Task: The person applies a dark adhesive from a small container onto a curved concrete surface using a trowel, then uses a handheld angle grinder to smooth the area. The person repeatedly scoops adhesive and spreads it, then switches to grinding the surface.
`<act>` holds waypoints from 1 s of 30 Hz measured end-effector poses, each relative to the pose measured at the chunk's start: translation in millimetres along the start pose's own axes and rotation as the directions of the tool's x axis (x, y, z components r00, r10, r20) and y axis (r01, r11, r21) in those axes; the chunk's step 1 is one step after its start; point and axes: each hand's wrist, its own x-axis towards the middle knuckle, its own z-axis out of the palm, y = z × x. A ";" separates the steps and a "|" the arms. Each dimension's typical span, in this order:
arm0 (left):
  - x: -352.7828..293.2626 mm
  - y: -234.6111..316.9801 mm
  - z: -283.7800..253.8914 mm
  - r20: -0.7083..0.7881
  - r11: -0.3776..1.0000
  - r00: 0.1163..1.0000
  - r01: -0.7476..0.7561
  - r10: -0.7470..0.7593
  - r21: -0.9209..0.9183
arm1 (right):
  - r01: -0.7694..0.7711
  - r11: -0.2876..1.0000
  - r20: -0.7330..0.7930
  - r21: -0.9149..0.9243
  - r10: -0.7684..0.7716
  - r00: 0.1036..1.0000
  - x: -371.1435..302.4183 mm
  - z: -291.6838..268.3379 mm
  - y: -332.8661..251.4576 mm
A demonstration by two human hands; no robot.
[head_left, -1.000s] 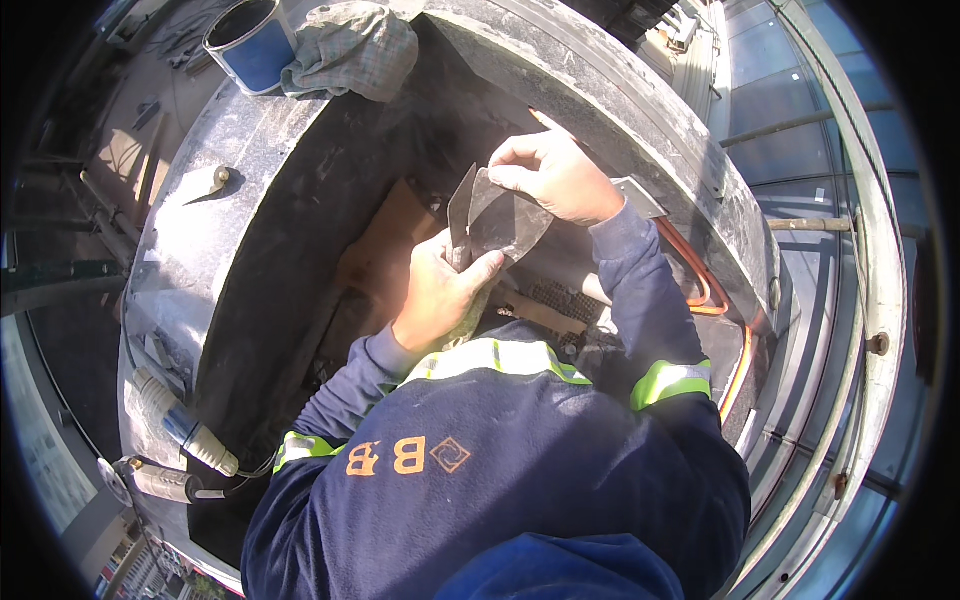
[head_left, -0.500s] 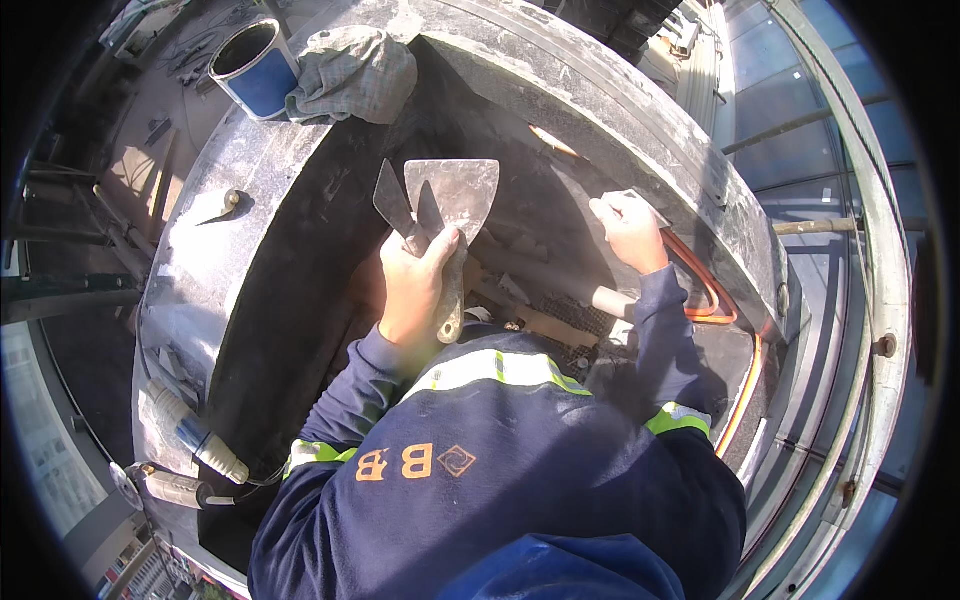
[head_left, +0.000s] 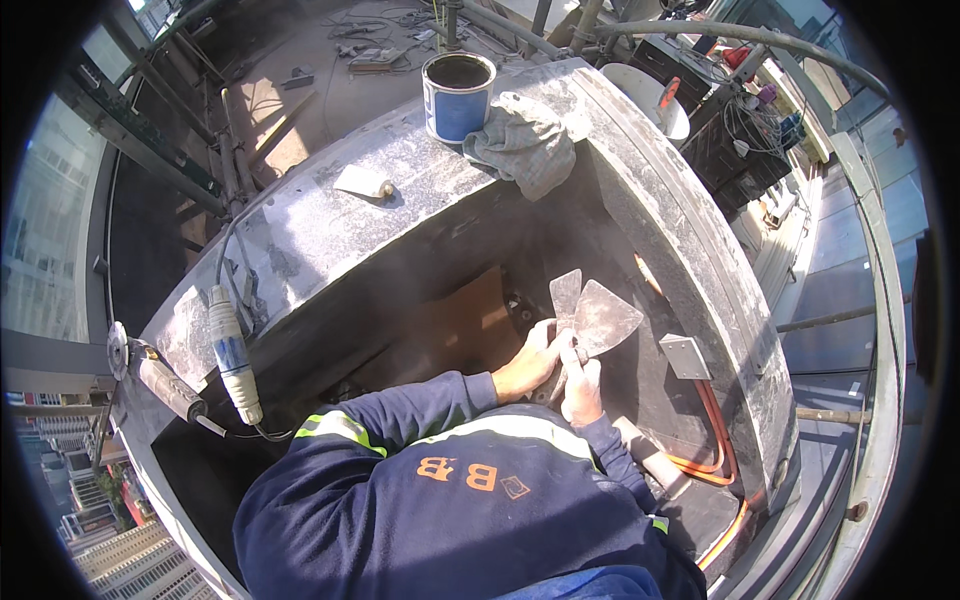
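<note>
Both my hands are together inside the dark trough, in front of my chest. My left hand is closed around two scrapers: one with a wide, flared metal blade, one with a narrower blade. The blades fan apart and point up, away from me. My right hand is closed at the base of the blades, its fingertips pressed there against the wide scraper. The handles are mostly hidden by my fingers. A small grey plate stands against the trough's right wall, apart from my hands.
A blue-and-white tin and a crumpled rag rest on the dusty ledge. A small white tube, a cable connector and an angle grinder lie leftward. Orange tubing runs along the right wall.
My view has swung left. My right hand has left the grey plate at the right wall and joined my left hand at the scrapers.
</note>
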 end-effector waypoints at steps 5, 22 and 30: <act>-27.7 28.3 -15.5 0.297 0.980 0.937 -0.199 0.185 0.017 | 0.361 0.894 -0.035 -0.266 -0.383 0.923 20.4 0.4 10.4; -21.1 236.2 -147.8 -0.391 0.720 0.604 -0.567 0.694 0.401 | 0.251 0.964 0.046 -0.082 -0.248 0.968 46.4 19.7 -32.6; 110.6 332.2 -251.4 -0.398 0.849 0.770 -0.342 0.499 0.402 | 0.457 0.838 0.124 -0.298 -0.440 0.889 30.2 14.3 -38.2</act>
